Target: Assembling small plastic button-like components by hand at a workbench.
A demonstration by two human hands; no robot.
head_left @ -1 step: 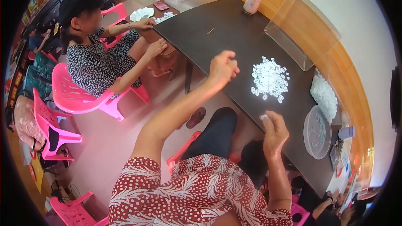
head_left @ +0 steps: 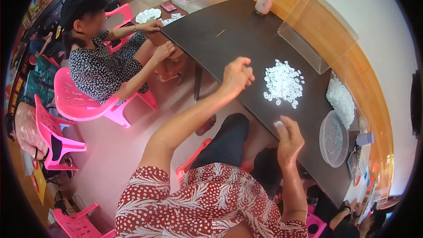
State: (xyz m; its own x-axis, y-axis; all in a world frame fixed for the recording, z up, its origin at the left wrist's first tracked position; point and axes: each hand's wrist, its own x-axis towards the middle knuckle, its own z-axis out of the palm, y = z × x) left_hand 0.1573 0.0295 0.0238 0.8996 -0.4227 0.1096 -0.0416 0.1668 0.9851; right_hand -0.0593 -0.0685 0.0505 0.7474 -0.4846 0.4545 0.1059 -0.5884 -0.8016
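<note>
My left hand (head_left: pixel 238 76) hovers over the near edge of the dark table (head_left: pixel 207 31), its fingers loosely bent and apart, and nothing shows in them. To its right lies a loose pile of small white oval plastic pieces (head_left: pixel 283 81), each with openings in it. Nearer to me, my right hand (head_left: pixel 291 139) is raised at the table's edge, thumb and fingers pinched together. A small white piece (head_left: pixel 278 124) shows at the thumb tip; its exact shape is too small to tell.
A clear round plastic lid or tray (head_left: pixel 324 150) and a bag of white pieces (head_left: pixel 340 101) lie at the right. A thin stick (head_left: pixel 220 32), a pinkish-white container (head_left: pixel 265 2) and a clear panel (head_left: pixel 304 31) are farther off. At left, another person (head_left: pixel 99 57) sits on a pink chair (head_left: pixel 70 99).
My left hand has shifted slightly down and to the right. The right hand, the white piece and the pile stay almost the same.
</note>
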